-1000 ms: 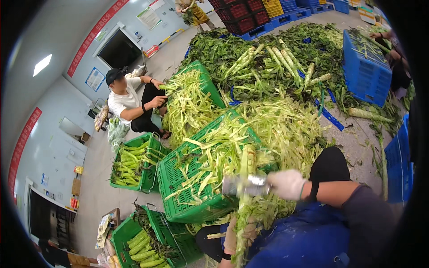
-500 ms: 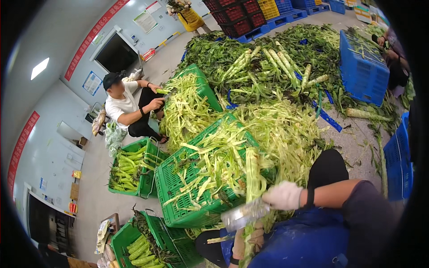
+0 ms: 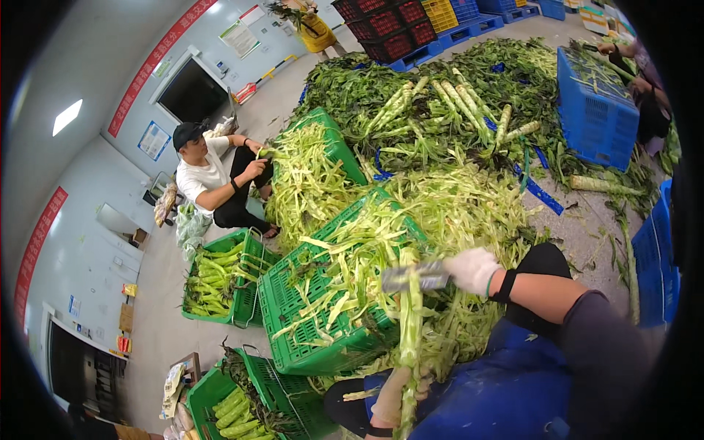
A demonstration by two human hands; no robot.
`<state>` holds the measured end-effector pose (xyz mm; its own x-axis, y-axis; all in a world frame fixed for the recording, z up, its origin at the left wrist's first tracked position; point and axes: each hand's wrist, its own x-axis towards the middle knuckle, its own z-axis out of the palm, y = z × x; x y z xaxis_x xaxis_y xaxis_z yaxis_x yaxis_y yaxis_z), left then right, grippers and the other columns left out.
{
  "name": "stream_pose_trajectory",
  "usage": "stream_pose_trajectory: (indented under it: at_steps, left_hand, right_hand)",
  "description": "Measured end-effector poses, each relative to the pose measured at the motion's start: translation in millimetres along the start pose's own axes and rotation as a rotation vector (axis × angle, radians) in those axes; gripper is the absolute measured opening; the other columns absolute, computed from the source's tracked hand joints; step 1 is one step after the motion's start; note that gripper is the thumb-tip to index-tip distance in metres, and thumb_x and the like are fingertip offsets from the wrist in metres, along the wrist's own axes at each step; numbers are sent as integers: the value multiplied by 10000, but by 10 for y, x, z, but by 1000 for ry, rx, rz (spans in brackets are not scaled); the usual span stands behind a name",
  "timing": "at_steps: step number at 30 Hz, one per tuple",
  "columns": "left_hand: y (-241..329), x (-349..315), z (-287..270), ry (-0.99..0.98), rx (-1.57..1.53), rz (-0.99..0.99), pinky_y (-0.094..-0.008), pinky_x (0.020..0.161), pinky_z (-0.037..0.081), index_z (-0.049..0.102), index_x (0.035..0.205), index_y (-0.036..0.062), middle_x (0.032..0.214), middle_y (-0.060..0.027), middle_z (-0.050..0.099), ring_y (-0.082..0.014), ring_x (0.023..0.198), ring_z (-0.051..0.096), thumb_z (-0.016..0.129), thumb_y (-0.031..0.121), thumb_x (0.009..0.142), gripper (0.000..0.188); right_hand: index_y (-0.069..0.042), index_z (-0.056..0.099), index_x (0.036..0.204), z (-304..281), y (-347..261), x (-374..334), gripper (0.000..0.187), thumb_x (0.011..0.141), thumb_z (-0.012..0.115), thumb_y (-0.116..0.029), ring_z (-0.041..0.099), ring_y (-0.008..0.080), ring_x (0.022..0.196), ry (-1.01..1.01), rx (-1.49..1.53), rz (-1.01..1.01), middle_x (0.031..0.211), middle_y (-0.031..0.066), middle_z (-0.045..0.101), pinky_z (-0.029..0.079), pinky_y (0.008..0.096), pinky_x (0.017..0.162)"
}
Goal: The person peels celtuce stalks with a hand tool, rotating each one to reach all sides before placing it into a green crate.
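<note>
A long pale-green celtuce stem (image 3: 409, 330) lies sloping over my green crate, its far end resting near the crate's edge. Its near end is gripped by my gloved left hand (image 3: 390, 400). My right hand (image 3: 471, 270), in a white glove, is closed on the handle of a flat metal peeling knife (image 3: 411, 276). The blade lies across the upper part of the stem; motion blurs it slightly. Beneath is an overturned green crate (image 3: 293, 301), strewn with peeled strips (image 3: 359, 257).
Peelings and a large heap of leaves (image 3: 352, 95) spread ahead. Green crates of stems (image 3: 213, 286) stand left, another (image 3: 238, 414) near left. A co-worker in white (image 3: 202, 172) peels a stem. Blue crates (image 3: 598, 117) stand right, with another person behind.
My right hand and the knife have moved up and away along the stem, from near my left hand to its far part. My left hand keeps its hold.
</note>
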<state>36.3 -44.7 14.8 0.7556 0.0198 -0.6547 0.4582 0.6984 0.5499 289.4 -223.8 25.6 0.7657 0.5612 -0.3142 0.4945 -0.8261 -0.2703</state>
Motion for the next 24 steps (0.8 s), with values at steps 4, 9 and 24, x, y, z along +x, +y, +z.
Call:
stream_pose_trajectory:
  at_steps: [4,9,24]
  left_hand:
    - [-65,-6,-265,-192,12,-117,-251,579,410,505,1252,10,914,-82,576,-144,686,507,533,253,957,384]
    - [-186,10,-525,-100,159,-140,-491,948,496,579,1273,-19,1269,-258,587,-339,1134,603,649,344,891,532]
    - [-239,87,-258,79,447,68,-317,697,504,503,1260,-26,988,-105,624,-193,790,607,565,71,908,370]
  right_hand:
    - [-161,705,1078,127,238,316,256,876,553,-117,719,338,809,188,38,70,877,185,718,582,443,681]
    - [-89,704,1067,-260,351,420,263,842,568,-90,718,308,842,73,-10,116,919,156,731,582,413,707]
    - [10,706,1012,120,719,328,275,819,609,-159,693,384,901,33,109,183,965,234,711,558,458,771]
